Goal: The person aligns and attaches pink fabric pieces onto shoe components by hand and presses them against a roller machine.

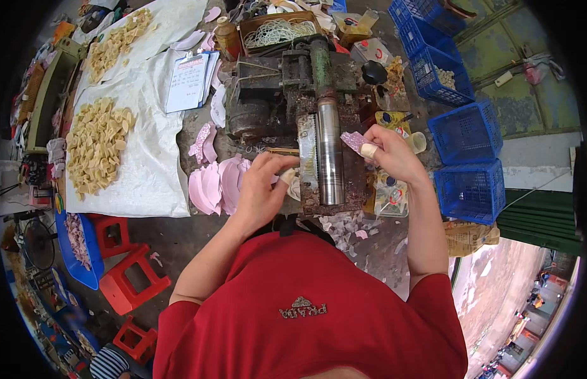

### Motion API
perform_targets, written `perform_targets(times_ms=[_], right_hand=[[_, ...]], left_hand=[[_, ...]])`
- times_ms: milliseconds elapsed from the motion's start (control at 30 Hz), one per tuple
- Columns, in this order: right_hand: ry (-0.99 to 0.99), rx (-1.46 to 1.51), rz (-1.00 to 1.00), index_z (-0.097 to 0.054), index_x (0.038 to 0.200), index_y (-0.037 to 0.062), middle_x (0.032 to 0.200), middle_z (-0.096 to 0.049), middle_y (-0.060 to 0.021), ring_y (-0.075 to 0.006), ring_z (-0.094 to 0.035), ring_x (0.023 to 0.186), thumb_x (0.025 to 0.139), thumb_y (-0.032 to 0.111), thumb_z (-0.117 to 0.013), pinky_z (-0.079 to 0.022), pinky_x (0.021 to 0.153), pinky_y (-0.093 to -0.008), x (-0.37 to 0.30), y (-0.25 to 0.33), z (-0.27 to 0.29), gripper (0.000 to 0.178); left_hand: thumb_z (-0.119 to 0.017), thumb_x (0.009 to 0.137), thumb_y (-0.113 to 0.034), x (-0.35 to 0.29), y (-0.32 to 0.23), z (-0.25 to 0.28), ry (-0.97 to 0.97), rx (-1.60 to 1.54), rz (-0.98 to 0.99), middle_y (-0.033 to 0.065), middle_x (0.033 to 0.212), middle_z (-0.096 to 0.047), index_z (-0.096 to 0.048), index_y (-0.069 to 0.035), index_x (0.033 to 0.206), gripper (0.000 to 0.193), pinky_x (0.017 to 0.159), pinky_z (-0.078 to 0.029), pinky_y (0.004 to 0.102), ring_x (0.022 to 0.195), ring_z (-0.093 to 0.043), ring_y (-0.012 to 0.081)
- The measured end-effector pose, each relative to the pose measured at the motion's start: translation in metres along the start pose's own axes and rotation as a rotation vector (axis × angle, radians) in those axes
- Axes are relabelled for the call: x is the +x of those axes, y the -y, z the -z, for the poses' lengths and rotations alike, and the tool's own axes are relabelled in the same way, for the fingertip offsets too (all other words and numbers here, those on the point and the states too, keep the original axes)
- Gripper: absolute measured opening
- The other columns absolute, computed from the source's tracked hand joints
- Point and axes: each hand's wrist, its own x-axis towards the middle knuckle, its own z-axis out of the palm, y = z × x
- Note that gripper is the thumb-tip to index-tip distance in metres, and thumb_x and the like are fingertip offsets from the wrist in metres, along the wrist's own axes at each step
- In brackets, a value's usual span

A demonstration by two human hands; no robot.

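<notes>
My right hand [394, 153], its thumb wrapped in beige tape, pinches a small pink patterned piece [354, 141] just right of a polished metal cylinder [330, 151]. The cylinder belongs to a dark, greasy bench machine [258, 95] with a green-painted upper part. On the left, my left hand [263, 189] is at the edge of the machine's upright metal plate [308, 158]. Its fingers are bent with the taped thumb close to the forefinger; what lies between them, if anything, is hidden. Curved pink pieces [208, 188] are stacked beside this hand.
Piles of yellowish pieces [101, 145] cover a white sheet [151, 158] at left, with a clipboard [187, 82] at its edge. Blue crates [467, 136] line the right side. Red stools [134, 279] stand lower left. Scraps litter the floor [369, 252].
</notes>
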Motion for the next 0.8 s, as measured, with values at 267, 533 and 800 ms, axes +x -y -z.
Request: perform_targets(times_ms=[267,533,800], right_hand=[[0.067,-0.197,0.056,-0.058,0.093,-0.0012,0.075,-0.063,-0.0162,-0.0263,-0.063,0.072,0.082,0.006,-0.051,-0.047,0.065,-0.0356,0.007,0.003,-0.029,0.015],[-0.266,0.111,-0.029,-0.058,0.102,0.0009,0.085,-0.059,-0.0032,-0.0103,-0.054,0.075,0.085,0.001,-0.055,-0.044,0.067,-0.0250,-0.005,-0.018,-0.027,0.017],[-0.271,0.178,-0.040,-0.057,0.104,0.0004,0.085,-0.057,-0.0016,-0.0068,-0.051,0.076,0.087,0.002,-0.053,-0.041,0.067,-0.0217,-0.003,-0.006,-0.038,0.017]], left_hand=[[-0.064,0.080,-0.010,0.008,0.020,-0.035,-0.027,0.000,0.233,0.0092,0.079,-0.057,-0.063,-0.003,0.103,0.025,0.066,-0.045,0.0319,0.071,-0.055,0.0206],[-0.070,0.075,-0.017,0.003,0.039,-0.006,-0.308,-0.078,0.426,0.0107,0.073,-0.059,-0.068,-0.004,0.083,0.016,0.063,-0.045,0.0335,0.068,-0.056,0.0220],[-0.067,0.070,-0.009,-0.075,0.109,0.090,-0.337,0.788,0.138,0.0045,0.073,-0.052,-0.064,-0.009,0.076,0.007,0.066,-0.038,0.0364,0.075,-0.050,0.0229]])
